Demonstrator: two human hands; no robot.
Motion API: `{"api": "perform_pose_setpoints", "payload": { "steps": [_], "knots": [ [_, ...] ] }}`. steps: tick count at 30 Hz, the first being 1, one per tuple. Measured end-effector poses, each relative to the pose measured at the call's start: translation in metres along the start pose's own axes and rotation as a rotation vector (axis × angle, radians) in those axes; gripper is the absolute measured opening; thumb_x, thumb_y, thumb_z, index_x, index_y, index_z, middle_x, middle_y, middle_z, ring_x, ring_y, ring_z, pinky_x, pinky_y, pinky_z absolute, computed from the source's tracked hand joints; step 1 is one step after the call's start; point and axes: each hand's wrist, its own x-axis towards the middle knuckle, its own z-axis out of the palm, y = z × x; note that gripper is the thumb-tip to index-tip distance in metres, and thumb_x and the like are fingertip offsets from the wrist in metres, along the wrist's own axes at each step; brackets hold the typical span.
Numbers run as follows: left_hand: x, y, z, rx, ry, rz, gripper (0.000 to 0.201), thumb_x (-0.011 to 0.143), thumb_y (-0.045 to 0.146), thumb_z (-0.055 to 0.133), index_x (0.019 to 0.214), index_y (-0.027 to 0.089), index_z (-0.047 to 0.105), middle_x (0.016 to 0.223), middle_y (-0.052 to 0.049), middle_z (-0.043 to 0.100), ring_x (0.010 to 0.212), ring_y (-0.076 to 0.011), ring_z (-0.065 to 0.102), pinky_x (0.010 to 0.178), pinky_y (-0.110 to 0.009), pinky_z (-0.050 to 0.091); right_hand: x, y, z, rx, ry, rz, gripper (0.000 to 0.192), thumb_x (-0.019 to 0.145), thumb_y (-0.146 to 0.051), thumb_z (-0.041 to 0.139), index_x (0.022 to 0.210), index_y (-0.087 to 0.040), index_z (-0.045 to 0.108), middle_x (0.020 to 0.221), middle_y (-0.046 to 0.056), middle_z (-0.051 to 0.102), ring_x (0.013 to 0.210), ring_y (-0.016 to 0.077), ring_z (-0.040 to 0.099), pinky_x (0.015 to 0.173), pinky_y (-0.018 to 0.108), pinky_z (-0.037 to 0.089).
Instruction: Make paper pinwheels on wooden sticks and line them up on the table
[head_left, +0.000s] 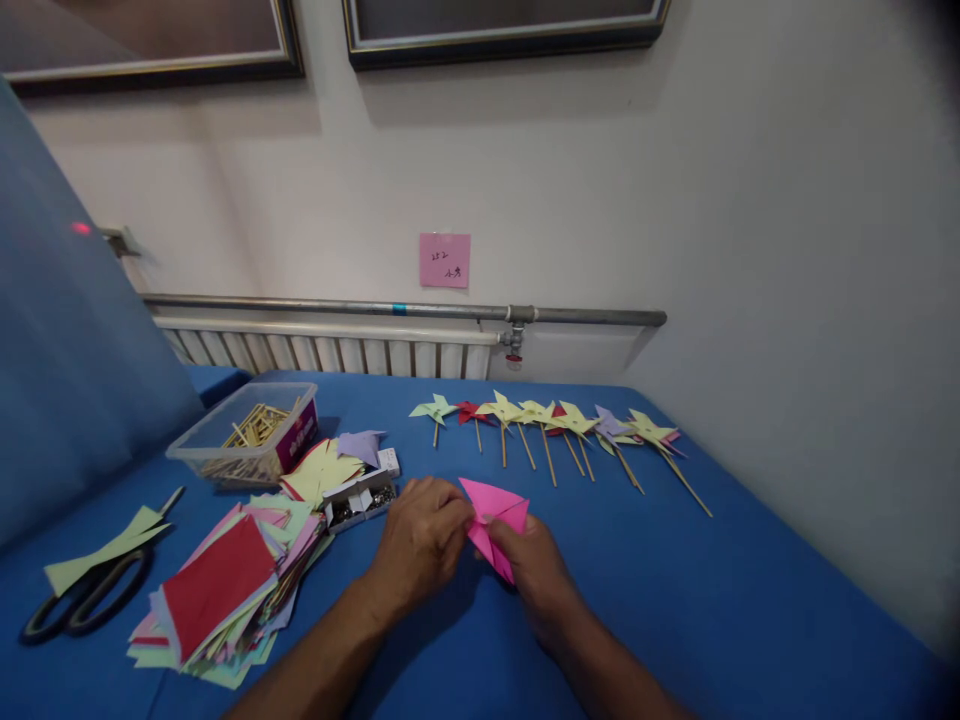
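The blue worktop (pixel 675 600) carries everything. Left of the pink paper (pixel 496 520) lies a stack of coloured sheets (pixel 225 590), beyond that a clear tub of sticks (pixel 251 435), and scissors (pixel 82 595) farther left. Behind the pink paper runs a row of finished pinwheels (pixel 555 425); a small box of pins (pixel 360 497) sits just left. The left hand (pixel 424 545) and right hand (pixel 536 565) pinch the folded pink paper between fingertips, low over the worktop. It looks light, thin and easily creased, best held at the folded points near the centre.
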Motion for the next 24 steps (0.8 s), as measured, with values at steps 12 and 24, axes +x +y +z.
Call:
{"api": "perform_pose_setpoints", "payload": {
  "steps": [12,24],
  "knots": [
    [0.0,-0.004,0.001,-0.014,-0.055,0.088,0.03,0.104,0.016,0.051,0.1,0.022,0.08,0.097,-0.01,0.076,0.086,-0.0228,0.06,0.078,-0.038,0.036,-0.001,-0.005,0.002,0.111,-0.049,0.054,0.03,0.076,-0.046,0.076,0.082,-0.018,0.073,0.068,0.001,0.067,0.062,0.0171,0.055,0.062,0.029,0.042],
    [0.005,-0.005,-0.006,0.172,-0.019,0.239,0.028,0.106,0.014,0.052,0.097,0.021,0.077,0.096,-0.007,0.076,0.081,-0.0203,0.056,0.074,-0.037,0.033,0.004,0.001,-0.001,0.214,-0.111,0.011,0.034,0.081,-0.05,0.079,0.086,-0.016,0.073,0.073,0.001,0.066,0.066,0.0166,0.054,0.064,0.029,0.043]
  ]
}}
